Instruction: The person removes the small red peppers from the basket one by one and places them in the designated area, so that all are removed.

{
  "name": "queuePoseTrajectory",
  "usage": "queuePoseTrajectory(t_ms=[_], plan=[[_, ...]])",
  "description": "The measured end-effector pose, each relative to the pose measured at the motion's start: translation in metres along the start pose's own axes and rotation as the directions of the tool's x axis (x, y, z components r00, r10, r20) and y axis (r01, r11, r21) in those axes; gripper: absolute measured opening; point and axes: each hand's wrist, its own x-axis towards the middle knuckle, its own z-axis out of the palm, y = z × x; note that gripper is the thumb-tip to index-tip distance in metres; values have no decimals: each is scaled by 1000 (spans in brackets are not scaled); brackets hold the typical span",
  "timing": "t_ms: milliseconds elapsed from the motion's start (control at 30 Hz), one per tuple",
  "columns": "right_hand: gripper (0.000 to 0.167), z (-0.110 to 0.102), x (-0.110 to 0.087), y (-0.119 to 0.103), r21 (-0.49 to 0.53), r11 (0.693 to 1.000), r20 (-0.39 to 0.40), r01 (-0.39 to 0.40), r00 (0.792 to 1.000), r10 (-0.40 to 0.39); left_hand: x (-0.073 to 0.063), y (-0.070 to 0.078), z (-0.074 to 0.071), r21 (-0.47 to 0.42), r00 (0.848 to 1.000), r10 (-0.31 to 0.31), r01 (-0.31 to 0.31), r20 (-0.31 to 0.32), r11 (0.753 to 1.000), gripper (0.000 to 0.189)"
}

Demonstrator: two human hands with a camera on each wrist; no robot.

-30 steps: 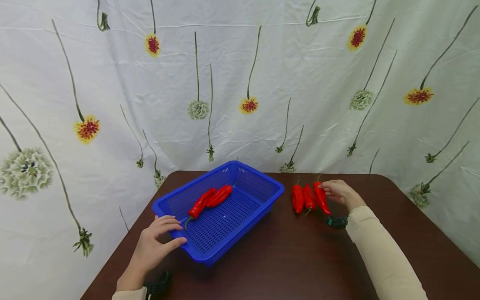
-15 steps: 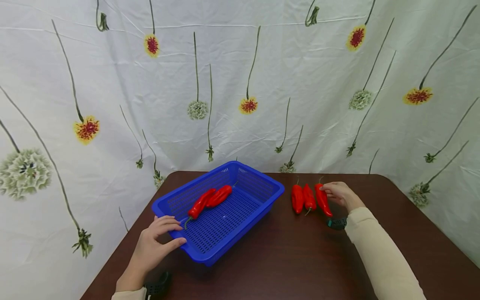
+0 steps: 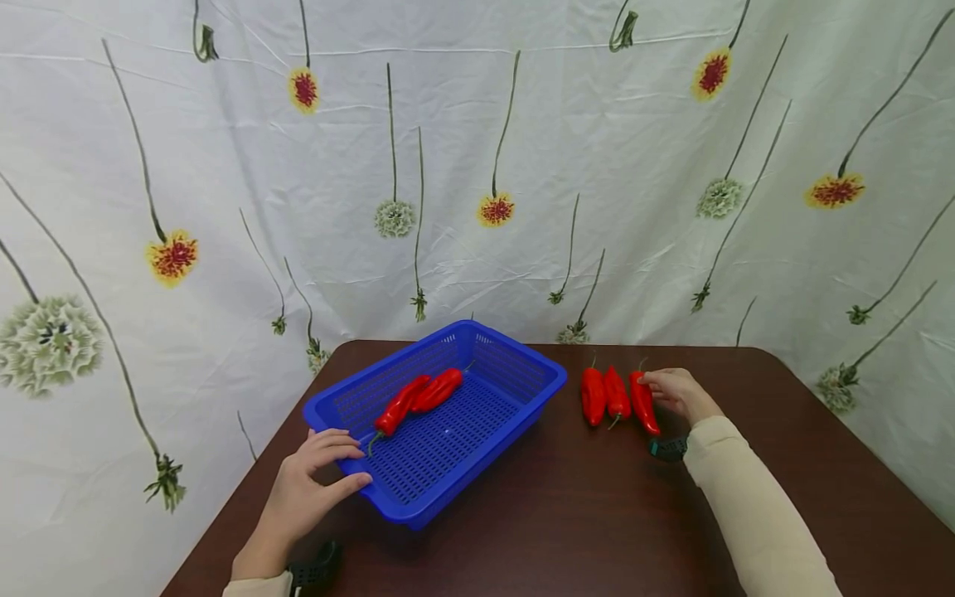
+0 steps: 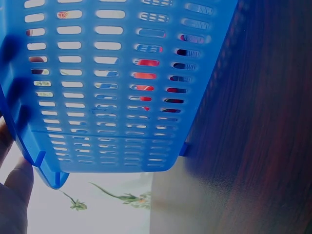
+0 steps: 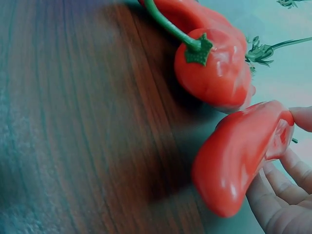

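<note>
In the head view a blue perforated plastic basket stands on the table at left centre. My left hand grips its near-left end, with fingers over the rim and the thumb at the edge. Two red chili peppers lie inside, end against end. At the right, my right hand pinches a third red chili pepper near its stem end. The right wrist view shows the thumb and fingers on opposite sides of this pepper. Just left of it two more red peppers lie side by side.
The dark brown wooden table ends at the back against a white cloth printed with flowers. Dark wrist straps with devices sit at both wrists, below cream sleeves.
The right hand and its pepper have shifted slightly toward me and to the right, a little farther from the two neighbouring peppers. The left hand and the basket have stayed put.
</note>
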Motion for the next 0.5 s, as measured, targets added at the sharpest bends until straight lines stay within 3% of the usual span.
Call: queuePoseTrajectory(t_ms=[500], plan=[[52, 3, 4, 4, 62, 998, -24, -15, 1000, 17, 0, -1, 0, -3, 1000, 2, -2, 0, 1000, 35]])
